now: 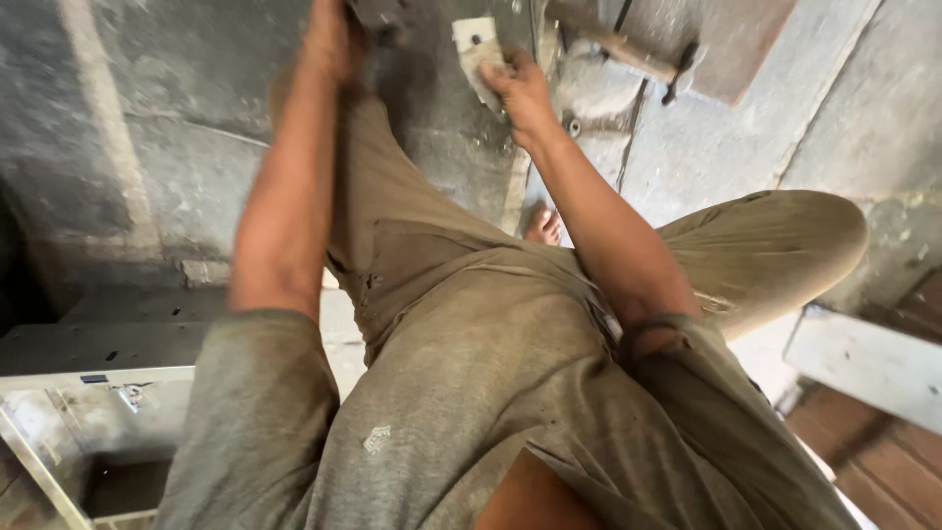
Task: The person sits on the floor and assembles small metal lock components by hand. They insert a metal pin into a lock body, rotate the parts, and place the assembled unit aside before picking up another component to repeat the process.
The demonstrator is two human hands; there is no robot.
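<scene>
Right hand (518,90) is clamped on a pale flat metal bracket (476,49), fingers wrapped over its lower end, its long axis running up and away from the wrist. Left hand (334,39) is closed around a dark object (378,12) at the frame's top edge, mostly cut off. Beyond the right hand lies a hammer (628,49), handle slanting.

The left hand (334,39) and the dark thing it grips are cut off above.
</scene>
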